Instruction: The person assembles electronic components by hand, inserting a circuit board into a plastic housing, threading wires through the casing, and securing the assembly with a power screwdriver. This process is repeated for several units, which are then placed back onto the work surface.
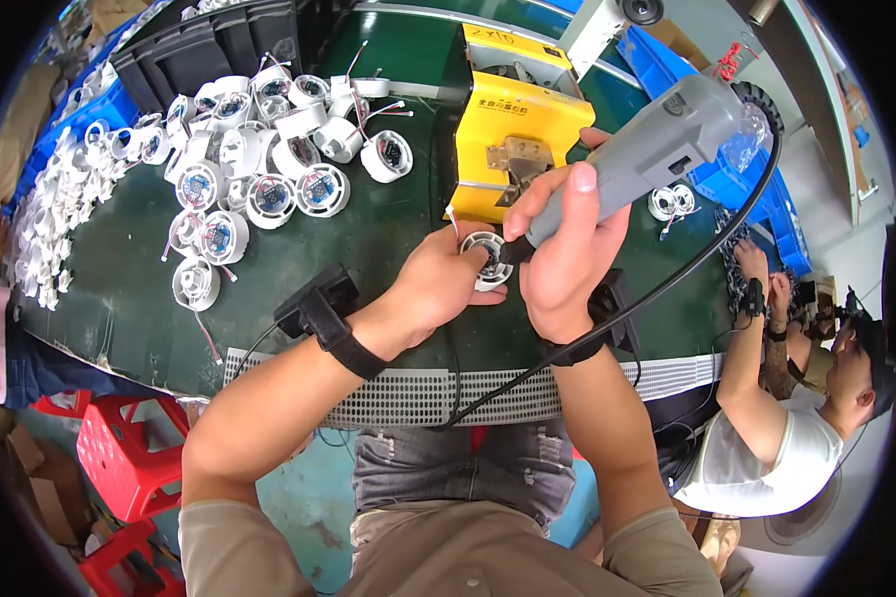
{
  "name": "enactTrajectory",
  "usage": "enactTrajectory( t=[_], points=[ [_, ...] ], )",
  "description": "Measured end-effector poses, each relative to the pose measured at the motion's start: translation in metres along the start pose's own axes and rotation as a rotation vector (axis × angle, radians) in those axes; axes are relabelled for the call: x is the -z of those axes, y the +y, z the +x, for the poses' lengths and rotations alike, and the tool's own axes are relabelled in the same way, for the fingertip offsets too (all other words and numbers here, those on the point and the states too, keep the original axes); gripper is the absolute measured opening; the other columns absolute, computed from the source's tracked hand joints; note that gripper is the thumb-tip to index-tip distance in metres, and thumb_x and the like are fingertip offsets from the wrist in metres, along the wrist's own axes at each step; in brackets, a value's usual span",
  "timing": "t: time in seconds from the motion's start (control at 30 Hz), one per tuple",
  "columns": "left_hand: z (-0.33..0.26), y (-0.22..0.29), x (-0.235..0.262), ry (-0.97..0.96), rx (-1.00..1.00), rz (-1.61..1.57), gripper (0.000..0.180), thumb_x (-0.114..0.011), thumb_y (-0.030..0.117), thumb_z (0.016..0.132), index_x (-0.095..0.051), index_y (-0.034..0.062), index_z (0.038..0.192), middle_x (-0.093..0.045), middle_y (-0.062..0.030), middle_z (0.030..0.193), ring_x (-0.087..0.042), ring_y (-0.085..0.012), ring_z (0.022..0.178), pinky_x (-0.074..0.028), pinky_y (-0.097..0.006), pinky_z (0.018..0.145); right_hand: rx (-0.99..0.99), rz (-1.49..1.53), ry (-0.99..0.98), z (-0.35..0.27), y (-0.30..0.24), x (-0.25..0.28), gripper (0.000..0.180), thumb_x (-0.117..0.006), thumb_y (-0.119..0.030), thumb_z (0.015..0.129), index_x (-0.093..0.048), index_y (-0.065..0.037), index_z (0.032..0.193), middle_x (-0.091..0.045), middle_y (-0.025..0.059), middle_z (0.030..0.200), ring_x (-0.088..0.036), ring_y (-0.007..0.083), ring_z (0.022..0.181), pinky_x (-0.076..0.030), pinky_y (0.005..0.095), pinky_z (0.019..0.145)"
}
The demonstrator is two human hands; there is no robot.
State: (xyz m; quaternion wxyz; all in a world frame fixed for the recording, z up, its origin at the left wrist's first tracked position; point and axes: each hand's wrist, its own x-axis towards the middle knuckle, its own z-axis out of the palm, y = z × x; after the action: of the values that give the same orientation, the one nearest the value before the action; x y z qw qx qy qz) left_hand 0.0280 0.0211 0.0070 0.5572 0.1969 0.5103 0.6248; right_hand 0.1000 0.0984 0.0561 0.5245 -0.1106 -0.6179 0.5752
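Observation:
Over the green table, my left hand (433, 279) is closed around a small round white housing (486, 257) with a dark inside and a thin cable sticking up. My right hand (572, 239) grips a grey electric screwdriver (647, 149) by its body, tilted so that its dark tip meets the housing. From the far end of the screwdriver a thick black cord (727, 234) loops down past my right wrist. Just beyond my hands stands a yellow machine (518, 114) with a metal block on its front. My fingers hide part of the housing.
At the left lie several white housings with blue circuit boards (271, 199) and a heap of white plastic parts (65, 219). A black crate (209, 55) stands behind them. Two white parts (672, 202) lie at right, near a blue bin (757, 199). A co-worker (786, 438) sits at right; red stools (129, 453) stand lower left.

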Motion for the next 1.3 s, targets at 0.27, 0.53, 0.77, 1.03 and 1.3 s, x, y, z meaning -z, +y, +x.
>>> enactTrajectory(
  t=[0.27,0.53,0.77,1.03,1.3],
  points=[
    [0.0,0.004,0.001,-0.023,0.003,0.031,0.032,-0.039,0.002,0.096,-0.042,-0.0082,0.126,-0.051,-0.0147,0.118,-0.061,-0.0248,0.102,-0.056,-0.04,0.089,-0.037,0.002,-0.027,0.002,0.006,0.001,0.04,-0.048,-0.028,0.095,-0.037,-0.002,0.122,-0.048,0.0075,0.059,-0.047,0.0146,0.046,-0.043,0.0279,0.045],
    [0.001,0.004,-0.001,-0.059,-0.024,0.024,0.032,-0.04,0.003,0.096,-0.043,-0.0078,0.125,-0.052,-0.0144,0.119,-0.061,-0.0255,0.103,-0.056,-0.04,0.088,0.0,0.033,-0.112,-0.004,0.006,0.009,0.04,-0.048,-0.03,0.094,-0.036,-0.002,0.121,-0.048,0.0067,0.059,-0.048,0.0137,0.047,-0.043,0.0268,0.046],
    [-0.025,0.063,0.059,0.064,-0.367,1.071,0.03,-0.048,0.005,0.084,-0.057,-0.0015,0.112,-0.064,-0.0179,0.078,-0.066,-0.0295,0.07,-0.052,-0.039,0.064,0.065,0.128,-0.287,0.006,0.017,0.055,0.065,-0.047,-0.053,0.094,-0.033,-0.003,0.133,-0.056,0.0115,0.094,-0.058,0.0205,0.089,-0.047,0.0327,0.081],
    [-0.032,0.076,0.081,1.01,-0.752,1.657,0.065,-0.071,0.016,0.076,-0.045,0.0108,0.135,-0.037,-0.0214,0.141,-0.036,-0.0461,0.128,-0.034,-0.052,0.104,0.069,-1.36,0.459,0.119,0.046,0.26,0.071,-0.067,-0.053,0.079,-0.052,-0.002,0.126,-0.054,0.0237,0.12,-0.048,0.0391,0.117,-0.037,0.043,0.1],
    [-0.037,0.077,0.052,0.183,-0.411,1.312,0.02,-0.065,0.02,0.081,-0.069,0.0011,0.083,-0.067,-0.0165,0.075,-0.066,-0.0336,0.072,-0.051,-0.039,0.067,-0.385,-1.088,0.126,0.112,0.076,0.289,0.05,-0.069,-0.036,0.082,-0.058,-0.004,0.119,-0.066,0.0121,0.104,-0.062,0.0189,0.095,-0.047,0.0308,0.086]
  ],
)
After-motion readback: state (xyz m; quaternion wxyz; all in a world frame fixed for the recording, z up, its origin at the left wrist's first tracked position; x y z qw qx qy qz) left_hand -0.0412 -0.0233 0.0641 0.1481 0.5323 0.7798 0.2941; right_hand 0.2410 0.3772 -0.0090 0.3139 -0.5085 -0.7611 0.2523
